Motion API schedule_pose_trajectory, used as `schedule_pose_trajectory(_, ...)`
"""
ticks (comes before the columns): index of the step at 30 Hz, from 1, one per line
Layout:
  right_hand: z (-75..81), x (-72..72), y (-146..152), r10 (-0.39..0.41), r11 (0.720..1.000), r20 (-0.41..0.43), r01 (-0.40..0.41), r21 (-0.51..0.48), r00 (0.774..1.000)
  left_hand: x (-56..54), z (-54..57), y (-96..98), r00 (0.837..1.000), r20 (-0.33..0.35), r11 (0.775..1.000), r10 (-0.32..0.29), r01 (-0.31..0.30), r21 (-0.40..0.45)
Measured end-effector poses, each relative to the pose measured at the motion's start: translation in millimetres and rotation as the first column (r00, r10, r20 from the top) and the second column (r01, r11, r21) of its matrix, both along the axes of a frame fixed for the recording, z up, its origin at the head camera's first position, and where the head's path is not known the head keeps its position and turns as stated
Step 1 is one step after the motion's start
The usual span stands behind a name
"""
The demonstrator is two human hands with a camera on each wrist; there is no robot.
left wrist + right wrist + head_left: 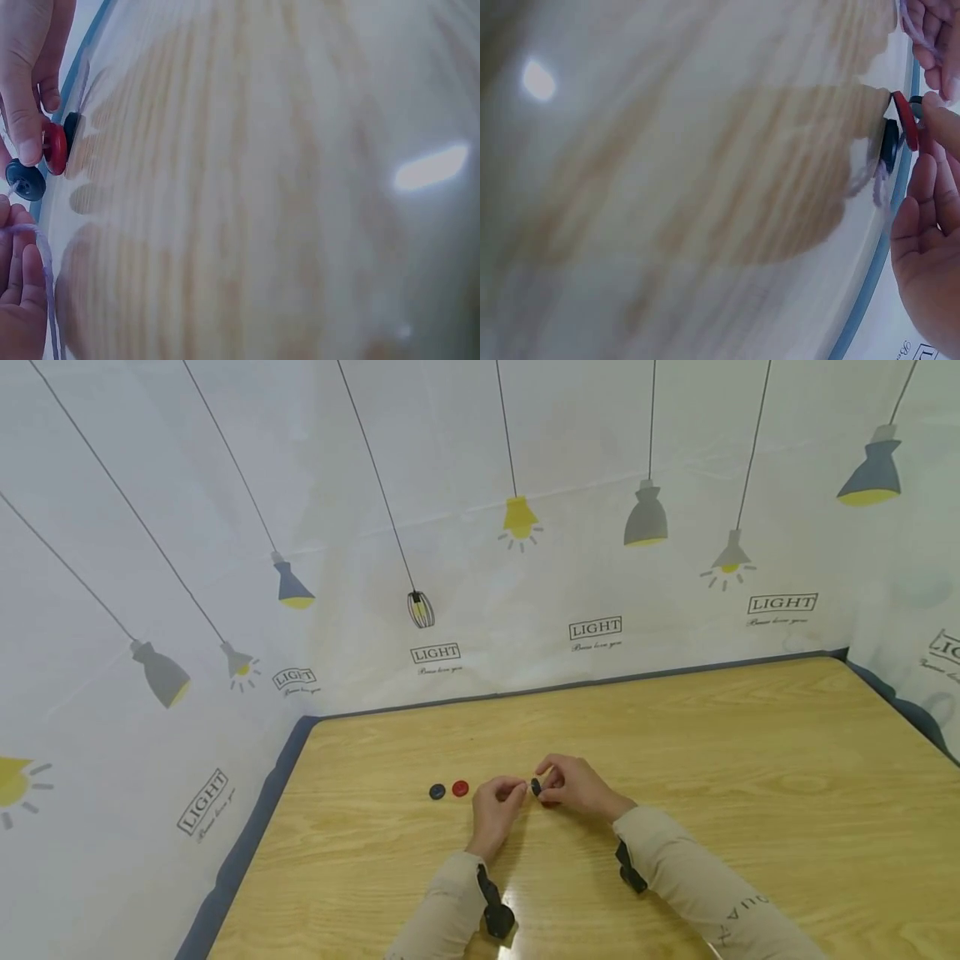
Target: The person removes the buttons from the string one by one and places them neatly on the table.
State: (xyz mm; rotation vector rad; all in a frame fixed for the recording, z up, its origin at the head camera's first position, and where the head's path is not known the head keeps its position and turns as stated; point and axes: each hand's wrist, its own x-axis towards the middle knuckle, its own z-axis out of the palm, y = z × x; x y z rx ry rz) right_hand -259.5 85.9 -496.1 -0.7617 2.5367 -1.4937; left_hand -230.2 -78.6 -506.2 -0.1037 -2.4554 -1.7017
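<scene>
In the head view my right hand (577, 787) pinches a dark button (536, 787) between thumb and fingers. My left hand (495, 810) meets it from the left and pinches a thin lilac string (46, 262), whose tip is at the button's holes. The left wrist view shows the held dark button (27, 180) face on. Just beyond it hang a red button (55, 148) and another dark button (71, 129), close together on the string. More string (880, 187) trails below that last dark button in the right wrist view.
A loose dark blue button (437, 792) and a loose red button (460, 788) lie left of my hands on the wood-grain table (360, 860). White cloth walls (480, 568) printed with lamps stand around the table's far and side edges.
</scene>
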Motion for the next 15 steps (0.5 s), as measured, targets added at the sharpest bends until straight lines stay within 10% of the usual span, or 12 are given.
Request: schedule_pose_trajectory(15, 2.8, 0.5, 0.6, 0.044, 0.997, -0.011, -0.044, 0.065, 0.999, -1.0, 2.5, -2.5, 0.999, 0.047, 1.000, 0.007, -0.008, 0.027)
